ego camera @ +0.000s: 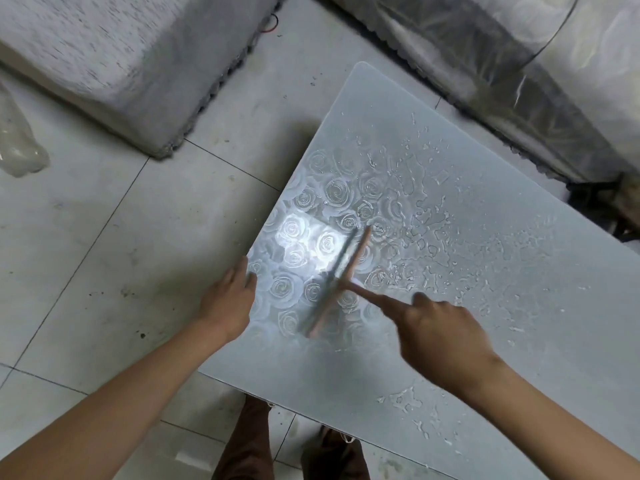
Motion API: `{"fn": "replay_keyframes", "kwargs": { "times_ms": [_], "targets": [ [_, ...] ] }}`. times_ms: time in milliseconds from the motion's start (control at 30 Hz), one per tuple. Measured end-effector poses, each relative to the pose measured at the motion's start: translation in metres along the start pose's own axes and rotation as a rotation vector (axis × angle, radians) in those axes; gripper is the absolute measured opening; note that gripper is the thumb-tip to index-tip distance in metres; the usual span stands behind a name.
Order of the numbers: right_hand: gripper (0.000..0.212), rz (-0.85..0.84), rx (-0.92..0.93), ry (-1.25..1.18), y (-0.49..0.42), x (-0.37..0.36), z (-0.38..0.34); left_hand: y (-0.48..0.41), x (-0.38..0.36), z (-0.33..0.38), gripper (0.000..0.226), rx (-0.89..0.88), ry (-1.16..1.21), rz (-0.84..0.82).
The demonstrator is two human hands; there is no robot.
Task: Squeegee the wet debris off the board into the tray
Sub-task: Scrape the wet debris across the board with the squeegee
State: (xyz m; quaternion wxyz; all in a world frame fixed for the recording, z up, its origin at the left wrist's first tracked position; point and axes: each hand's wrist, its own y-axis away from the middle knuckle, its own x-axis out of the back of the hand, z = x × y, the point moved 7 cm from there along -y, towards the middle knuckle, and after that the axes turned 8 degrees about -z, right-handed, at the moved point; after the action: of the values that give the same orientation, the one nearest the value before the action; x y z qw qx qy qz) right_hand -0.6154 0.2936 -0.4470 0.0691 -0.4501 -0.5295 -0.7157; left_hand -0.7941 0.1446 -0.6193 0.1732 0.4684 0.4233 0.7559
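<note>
A large pale board (502, 306) with a rose pattern near its left side lies in front of me. Water drops and small wet bits (426, 230) are scattered over its middle and right. My right hand (440, 327) grips the handle of a pinkish squeegee (341, 282), forefinger stretched along the handle. Its blade lies diagonally on the rose-patterned part, blurred by motion. My left hand (230, 299) rests on the board's left edge, fingers curled over it. No tray is in view.
Tiled floor (104, 254) lies to the left. A grey covered block (114, 64) stands at the upper left, and plastic-covered furniture (519, 64) runs along the upper right. A clear plastic bottle (17, 147) lies at the far left. My legs (249, 445) show below the board.
</note>
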Motion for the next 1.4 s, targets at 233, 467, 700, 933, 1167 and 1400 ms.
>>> {"fn": "replay_keyframes", "kwargs": {
  "times_ms": [233, 467, 700, 933, 1167, 1400],
  "targets": [
    [0.063, 0.009, 0.116, -0.059, -0.072, 0.018, -0.051, -0.02, 0.023, 0.007, 0.064, 0.019, -0.143, 0.039],
    [0.054, -0.036, -0.136, -0.186, -0.028, -0.032, 0.067, -0.038, 0.038, 0.015, 0.072, 0.031, -0.226, -0.008],
    [0.055, -0.026, -0.125, -0.007, -0.03, 0.004, 0.093, -0.047, 0.06, 0.015, 0.065, 0.073, -0.197, 0.02],
    [0.067, 0.025, 0.146, -0.028, -0.069, 0.061, 0.004, -0.059, 0.069, 0.008, 0.054, 0.103, -0.158, -0.051],
    [0.064, -0.036, 0.102, -0.088, -0.073, 0.007, 0.008, -0.065, 0.071, 0.006, 0.07, 0.109, -0.179, -0.033],
    [0.056, -0.117, -0.103, -0.054, -0.027, -0.041, 0.12, -0.064, 0.078, 0.021, 0.066, 0.114, -0.3, -0.068]
  ]
}}
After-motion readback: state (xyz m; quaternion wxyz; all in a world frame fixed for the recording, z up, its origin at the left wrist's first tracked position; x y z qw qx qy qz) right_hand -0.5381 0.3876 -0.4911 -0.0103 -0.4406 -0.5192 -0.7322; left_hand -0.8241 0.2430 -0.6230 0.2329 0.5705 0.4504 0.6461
